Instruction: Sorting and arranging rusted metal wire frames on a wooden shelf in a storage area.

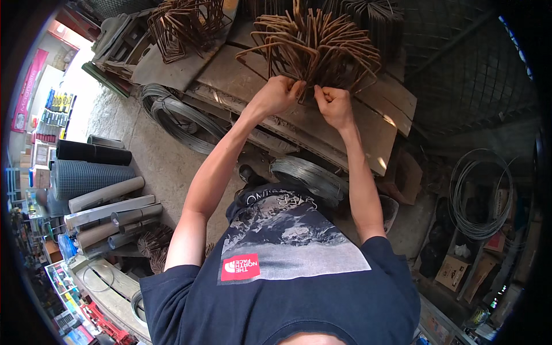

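Note:
A bundle of rusty bent-steel rebar stirrups (317,47) stands on a wooden plank table in front of me. My left hand (280,92), fingers curled, is at the near lower edge of the bundle, its thumb and fingertips against a bent rod. Just to its right, my right hand (334,103) is also curled, with thumb and forefinger close together beside the same edge. Whether either hand grips a rod or a thin wire cannot be told. The two hands are a short gap apart, with stirrup corners between them.
More rusty stirrups (181,30) stand on the table (366,142) at the upper left. Coils of steel wire (185,116) lie below its edge, with another coil (308,174) near my feet. Mesh rolls (95,174) lie at the left; a wire coil (481,194) hangs at the right.

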### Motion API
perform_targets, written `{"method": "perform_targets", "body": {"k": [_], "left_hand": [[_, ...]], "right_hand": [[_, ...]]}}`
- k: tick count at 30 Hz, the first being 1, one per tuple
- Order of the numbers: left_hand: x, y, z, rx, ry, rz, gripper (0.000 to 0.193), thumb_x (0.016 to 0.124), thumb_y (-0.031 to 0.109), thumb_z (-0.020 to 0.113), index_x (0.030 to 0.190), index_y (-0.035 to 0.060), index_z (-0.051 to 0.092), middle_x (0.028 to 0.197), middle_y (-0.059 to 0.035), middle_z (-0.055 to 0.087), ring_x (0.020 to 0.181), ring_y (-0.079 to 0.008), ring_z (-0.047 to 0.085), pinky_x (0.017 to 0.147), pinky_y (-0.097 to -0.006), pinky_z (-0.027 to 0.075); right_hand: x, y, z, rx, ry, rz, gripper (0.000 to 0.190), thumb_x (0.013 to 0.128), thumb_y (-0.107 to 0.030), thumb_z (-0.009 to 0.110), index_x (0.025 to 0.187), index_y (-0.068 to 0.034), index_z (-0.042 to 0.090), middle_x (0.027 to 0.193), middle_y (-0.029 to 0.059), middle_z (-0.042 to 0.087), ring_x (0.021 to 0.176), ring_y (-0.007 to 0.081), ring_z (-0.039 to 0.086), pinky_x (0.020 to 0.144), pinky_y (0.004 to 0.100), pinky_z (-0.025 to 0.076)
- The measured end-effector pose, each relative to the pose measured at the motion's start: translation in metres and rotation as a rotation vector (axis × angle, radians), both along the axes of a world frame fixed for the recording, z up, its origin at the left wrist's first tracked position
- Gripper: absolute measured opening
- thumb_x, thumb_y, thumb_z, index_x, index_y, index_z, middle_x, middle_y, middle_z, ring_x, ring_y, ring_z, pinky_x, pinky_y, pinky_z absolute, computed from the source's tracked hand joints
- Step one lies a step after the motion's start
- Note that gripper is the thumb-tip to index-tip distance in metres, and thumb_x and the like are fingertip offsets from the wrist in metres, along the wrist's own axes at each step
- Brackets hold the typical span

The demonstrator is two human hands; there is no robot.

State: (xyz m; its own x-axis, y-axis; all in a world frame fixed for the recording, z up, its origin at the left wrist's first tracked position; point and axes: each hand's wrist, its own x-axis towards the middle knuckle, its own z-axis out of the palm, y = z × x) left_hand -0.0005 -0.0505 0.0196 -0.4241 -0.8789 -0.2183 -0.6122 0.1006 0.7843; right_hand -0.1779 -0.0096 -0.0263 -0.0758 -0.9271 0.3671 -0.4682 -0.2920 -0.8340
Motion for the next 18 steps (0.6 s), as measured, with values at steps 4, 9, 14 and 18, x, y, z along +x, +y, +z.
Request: {"method": "perform_targets", "body": {"k": [4, 9, 14, 18], "left_hand": [[0.001, -0.002, -0.008, -0.509, -0.088, -0.072, 0.040, 0.094, 0.033, 0.050, 0.080, -0.0026, 0.062, 0.066, -0.0223, 0.060, 0.067, -0.0391, 0.061, 0.057, -0.0454, 0.048], [0.006, -0.003, -0.004, -0.518, -0.181, -0.144, 0.041, 0.093, 0.035, 0.052, 0.077, -0.0010, 0.064, 0.067, -0.0225, 0.061, 0.068, -0.0408, 0.061, 0.059, -0.0474, 0.049], [0.009, -0.002, 0.000, -0.569, -0.206, -0.192, 0.043, 0.092, 0.037, 0.052, 0.075, -0.0003, 0.064, 0.063, -0.0218, 0.059, 0.062, -0.0405, 0.060, 0.055, -0.0478, 0.048], [0.011, -0.005, -0.006, -0.571, -0.198, -0.202, 0.045, 0.093, 0.036, 0.052, 0.070, -0.0009, 0.064, 0.060, -0.0215, 0.058, 0.060, -0.0404, 0.060, 0.055, -0.0477, 0.048]], "right_hand": [[-0.006, -0.004, 0.006, 0.021, 0.057, 0.034, 0.038, 0.090, -0.014, 0.060, 0.059, 0.003, 0.047, 0.048, 0.0008, 0.029, 0.048, 0.0054, 0.025, 0.042, 0.0300, 0.022], [-0.007, -0.003, 0.009, 0.035, 0.059, 0.022, 0.041, 0.090, -0.018, 0.060, 0.058, 0.004, 0.047, 0.046, 0.0127, 0.033, 0.043, 0.0104, 0.025, 0.040, 0.0330, 0.024], [-0.006, 0.001, 0.007, 0.116, 0.148, -0.026, 0.046, 0.090, -0.022, 0.064, 0.054, 0.001, 0.047, 0.046, -0.0007, 0.029, 0.047, 0.0055, 0.025, 0.041, 0.0292, 0.021], [0.003, 0.000, 0.006, 0.057, 0.070, -0.074, 0.049, 0.089, -0.024, 0.066, 0.052, 0.001, 0.045, 0.045, -0.0008, 0.027, 0.046, 0.0058, 0.024, 0.040, 0.0291, 0.020]]}}
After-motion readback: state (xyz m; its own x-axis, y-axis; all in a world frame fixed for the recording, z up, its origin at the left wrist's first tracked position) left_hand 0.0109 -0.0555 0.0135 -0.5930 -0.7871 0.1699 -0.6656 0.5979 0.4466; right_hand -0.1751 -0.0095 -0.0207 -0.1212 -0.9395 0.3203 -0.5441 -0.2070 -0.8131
